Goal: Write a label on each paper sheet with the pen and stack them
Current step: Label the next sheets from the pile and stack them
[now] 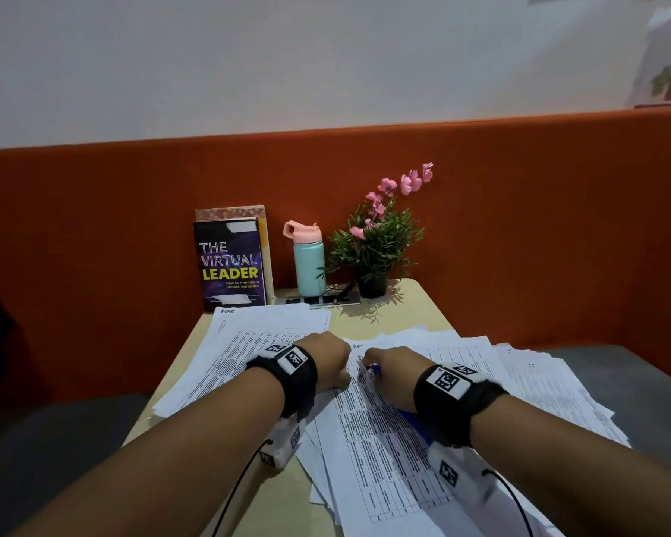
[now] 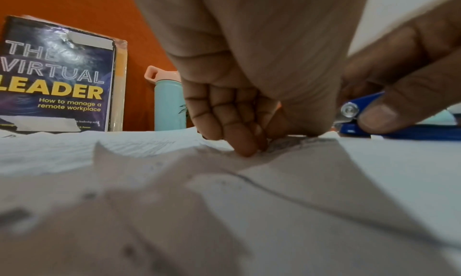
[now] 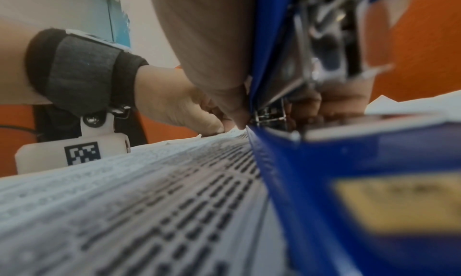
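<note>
Printed paper sheets [image 1: 384, 451] lie fanned across the small beige table [image 1: 415, 308]. My left hand [image 1: 326, 358] has its fingers curled, and the fingertips [image 2: 245, 150] and thumb pinch the top sheets [image 2: 324, 181] near their upper edge, buckling the paper. Close to its right, my right hand [image 1: 388, 368] grips a blue stapler [image 1: 372, 369] whose metal nose [image 2: 349, 110] sits at the sheets' top corner. In the right wrist view the stapler [image 3: 324, 172] lies along the printed sheet [image 3: 149, 201]. No pen is visible. A separate pile [image 1: 248, 335] at the left carries handwriting at its top.
At the table's far edge stand a book [image 1: 231, 265], a teal bottle with a pink lid [image 1: 309, 265], a potted pink-flowered plant [image 1: 376, 246] and a power strip [image 1: 318, 300]. An orange partition [image 1: 520, 226] backs the table. More loose sheets [image 1: 551, 385] overhang the right edge.
</note>
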Motion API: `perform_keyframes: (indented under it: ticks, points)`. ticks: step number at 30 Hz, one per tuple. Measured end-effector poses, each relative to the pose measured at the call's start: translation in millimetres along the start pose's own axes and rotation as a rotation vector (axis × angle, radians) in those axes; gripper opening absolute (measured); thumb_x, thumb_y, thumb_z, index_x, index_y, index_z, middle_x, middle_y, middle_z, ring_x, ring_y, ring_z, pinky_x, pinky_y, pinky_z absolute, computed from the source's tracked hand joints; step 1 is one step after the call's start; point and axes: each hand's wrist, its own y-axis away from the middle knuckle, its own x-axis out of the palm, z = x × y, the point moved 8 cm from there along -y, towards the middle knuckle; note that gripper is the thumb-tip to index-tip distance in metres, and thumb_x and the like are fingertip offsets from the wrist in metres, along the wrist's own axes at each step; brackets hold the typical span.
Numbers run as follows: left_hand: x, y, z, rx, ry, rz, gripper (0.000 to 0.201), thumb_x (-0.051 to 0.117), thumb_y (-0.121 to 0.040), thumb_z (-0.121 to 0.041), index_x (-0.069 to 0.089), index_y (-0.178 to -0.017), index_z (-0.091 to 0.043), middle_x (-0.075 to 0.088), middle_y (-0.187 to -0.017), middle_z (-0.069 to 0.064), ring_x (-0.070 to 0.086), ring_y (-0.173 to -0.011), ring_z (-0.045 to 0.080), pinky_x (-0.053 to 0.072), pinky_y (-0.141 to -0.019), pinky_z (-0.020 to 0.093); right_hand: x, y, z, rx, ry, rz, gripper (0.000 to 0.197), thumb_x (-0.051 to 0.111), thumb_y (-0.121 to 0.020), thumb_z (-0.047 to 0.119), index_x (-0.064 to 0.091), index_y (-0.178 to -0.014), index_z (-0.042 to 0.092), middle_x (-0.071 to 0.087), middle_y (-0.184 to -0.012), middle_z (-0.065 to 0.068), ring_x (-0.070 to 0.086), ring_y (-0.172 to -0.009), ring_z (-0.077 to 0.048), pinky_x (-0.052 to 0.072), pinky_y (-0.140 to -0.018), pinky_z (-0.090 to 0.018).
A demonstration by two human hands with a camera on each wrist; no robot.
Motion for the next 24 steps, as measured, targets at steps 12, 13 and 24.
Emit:
perform_keyframes:
  ticks: [12, 13, 24]
  points:
    - [7, -7, 18, -0.047, 0.258, 0.004, 0.021, 0.078, -0.081, -0.023, 0.076, -0.1, -0.015, 0.074, -0.1, 0.001, 0.067, -0.095, 0.019, 0.049, -0.071, 0.025, 4, -3, 2, 0.003, 0.056, 0.01, 0.045, 0.044, -0.096, 0.012, 0.048, -0.138, 0.026, 0.059, -0.13, -0.009, 0.059, -0.113, -0.028, 0.053, -0.092, -0.039]
    - [6, -8, 17, -0.044, 0.26, 0.015, 0.02, 0.079, -0.08, -0.023, 0.077, -0.098, -0.014, 0.075, -0.099, 0.002, 0.068, -0.094, 0.019, 0.05, -0.072, 0.026, 4, -3, 2, 0.002, 0.062, 0.011, 0.044, 0.044, -0.096, 0.012, 0.048, -0.138, 0.026, 0.059, -0.13, -0.01, 0.059, -0.112, -0.028, 0.053, -0.091, -0.038]
    - [5, -9, 3, -0.064, 0.001, 0.06, 0.022, 0.067, -0.085, -0.027, 0.067, -0.077, -0.007, 0.064, -0.071, 0.006, 0.059, -0.063, 0.024, 0.052, -0.063, 0.031, 6, -5, 3, -0.008, 0.098, 0.024, 0.043, 0.047, -0.097, 0.014, 0.046, -0.139, 0.024, 0.059, -0.128, -0.011, 0.06, -0.111, -0.029, 0.053, -0.089, -0.037]
